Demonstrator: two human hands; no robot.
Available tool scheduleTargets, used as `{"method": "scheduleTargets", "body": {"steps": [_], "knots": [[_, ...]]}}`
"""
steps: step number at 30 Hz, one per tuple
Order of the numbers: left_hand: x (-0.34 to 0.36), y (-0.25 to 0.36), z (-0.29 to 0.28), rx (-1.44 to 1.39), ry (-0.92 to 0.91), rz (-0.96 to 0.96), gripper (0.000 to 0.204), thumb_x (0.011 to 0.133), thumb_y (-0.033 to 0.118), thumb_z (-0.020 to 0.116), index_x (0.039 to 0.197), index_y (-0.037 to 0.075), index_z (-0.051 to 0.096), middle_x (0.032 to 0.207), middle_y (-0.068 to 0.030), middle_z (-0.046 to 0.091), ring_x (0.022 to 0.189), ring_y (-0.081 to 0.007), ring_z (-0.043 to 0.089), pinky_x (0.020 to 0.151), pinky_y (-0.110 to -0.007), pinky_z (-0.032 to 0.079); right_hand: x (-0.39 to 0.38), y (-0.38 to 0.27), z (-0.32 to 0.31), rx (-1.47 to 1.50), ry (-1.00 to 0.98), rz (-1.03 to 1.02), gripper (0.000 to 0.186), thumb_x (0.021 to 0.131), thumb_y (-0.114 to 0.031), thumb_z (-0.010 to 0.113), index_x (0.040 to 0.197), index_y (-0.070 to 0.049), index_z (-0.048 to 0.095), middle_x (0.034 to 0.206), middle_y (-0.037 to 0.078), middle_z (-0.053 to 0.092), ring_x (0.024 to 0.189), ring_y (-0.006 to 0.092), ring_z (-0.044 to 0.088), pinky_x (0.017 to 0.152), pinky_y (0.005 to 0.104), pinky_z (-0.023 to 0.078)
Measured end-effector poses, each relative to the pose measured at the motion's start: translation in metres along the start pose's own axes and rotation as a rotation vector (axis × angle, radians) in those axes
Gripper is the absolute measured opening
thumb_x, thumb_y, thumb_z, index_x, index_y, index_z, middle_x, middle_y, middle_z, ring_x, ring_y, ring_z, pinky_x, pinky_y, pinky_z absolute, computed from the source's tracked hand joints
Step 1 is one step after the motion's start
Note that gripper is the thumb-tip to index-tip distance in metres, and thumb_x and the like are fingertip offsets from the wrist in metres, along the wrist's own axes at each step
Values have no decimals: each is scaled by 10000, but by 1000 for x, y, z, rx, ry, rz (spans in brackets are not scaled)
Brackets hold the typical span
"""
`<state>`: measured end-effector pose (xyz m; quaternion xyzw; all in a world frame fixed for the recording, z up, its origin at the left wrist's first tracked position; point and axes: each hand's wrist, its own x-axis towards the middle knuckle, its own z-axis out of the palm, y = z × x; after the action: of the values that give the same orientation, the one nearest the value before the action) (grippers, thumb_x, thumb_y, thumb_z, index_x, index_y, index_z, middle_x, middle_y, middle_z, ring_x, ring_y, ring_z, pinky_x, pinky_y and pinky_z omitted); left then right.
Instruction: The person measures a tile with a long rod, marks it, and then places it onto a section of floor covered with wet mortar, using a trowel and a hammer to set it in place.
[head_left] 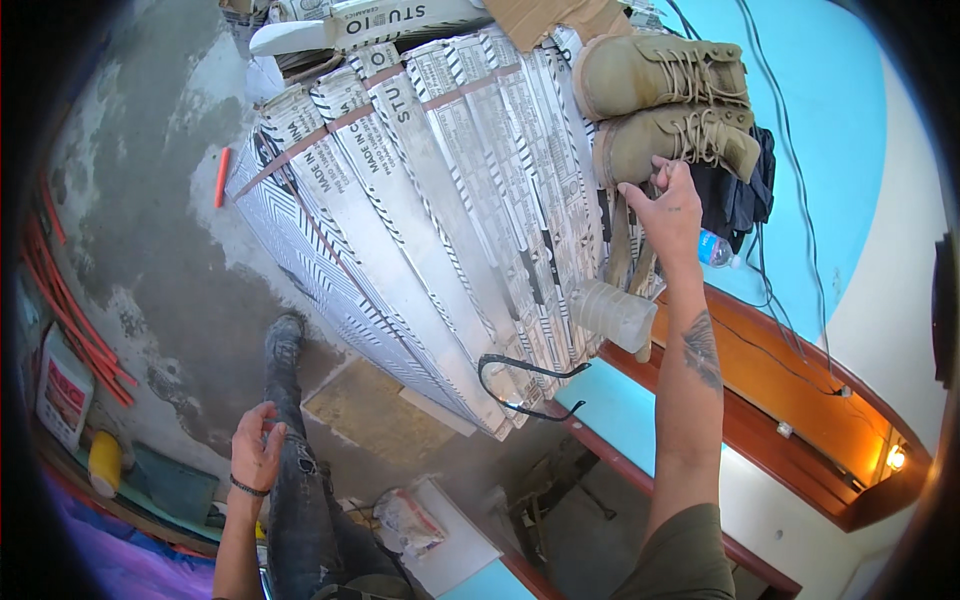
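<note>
My right hand (668, 210) reaches forward to the near side of two tan lace-up boots, a far boot (640, 75) and a near boot (650, 145). Its fingers are curled together in a pinch; what is between them, if anything, is too small to make out. Below that hand lie tan straps (620, 240) and a ribbed translucent plastic container (618, 316) on its side. Everything there rests on strapped white tile boxes (430, 190). My left hand (257, 452), with a dark bracelet at the wrist, hangs low over my leg, fingers loosely bent and apart, holding nothing.
Black-framed glasses (520, 378) sit at the boxes' near edge. A small water bottle (716, 248) and dark cables (790, 150) lie right of the boots. Orange-red tubes (75, 300), a white jug (64, 390) and a yellow cylinder (104, 464) are at left.
</note>
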<state>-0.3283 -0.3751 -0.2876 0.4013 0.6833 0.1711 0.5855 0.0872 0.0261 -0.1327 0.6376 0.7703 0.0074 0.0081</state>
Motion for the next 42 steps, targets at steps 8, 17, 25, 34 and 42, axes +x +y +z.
{"method": "scheduleTargets", "body": {"steps": [8, 17, 25, 34, 42], "knots": [[-2, -2, 2, -20, 4, -14, 335, 814, 90, 612, 1125, -12, 545, 958, -161, 604, 778, -256, 604, 710, -352, 487, 0, -1, 1, 47, 14, -11, 427, 648, -196, 771, 816, -21, 419, 855, 167, 568, 898, 383, 580, 760, 411, 456], [-3, -5, 4, -11, 19, -4, 335, 807, 70, 612, 1124, -13, 544, 949, -162, 603, 767, -259, 607, 710, -353, 487, 5, -3, 1, 82, 44, 76, 435, 661, -263, 791, 795, -3, 469, 817, 132, 585, 734, 270, 572, 704, 360, 466], [-2, -4, 8, -11, 29, -5, 337, 799, 67, 616, 1122, -4, 546, 942, -157, 600, 760, -264, 605, 703, -354, 486, 8, -5, 4, 130, 30, 140, 455, 653, -288, 788, 777, -12, 448, 853, 159, 614, 719, 256, 571, 714, 353, 470], [0, -10, 5, -55, 45, -63, 337, 800, 83, 621, 1119, -1, 552, 958, -151, 605, 768, -258, 607, 702, -352, 487, 13, -14, 7, 124, 63, 228, 438, 676, -299, 775, 750, -18, 447, 716, 97, 550, 643, 203, 524, 665, 315, 457], [5, -19, 0, -93, 28, -123, 338, 810, 96, 612, 1126, -8, 548, 976, -157, 603, 792, -255, 608, 717, -353, 485, 14, -34, 8, 111, 93, 262, 437, 678, -289, 775, 752, -18, 439, 676, 57, 490, 608, 150, 473, 640, 285, 439]]}}
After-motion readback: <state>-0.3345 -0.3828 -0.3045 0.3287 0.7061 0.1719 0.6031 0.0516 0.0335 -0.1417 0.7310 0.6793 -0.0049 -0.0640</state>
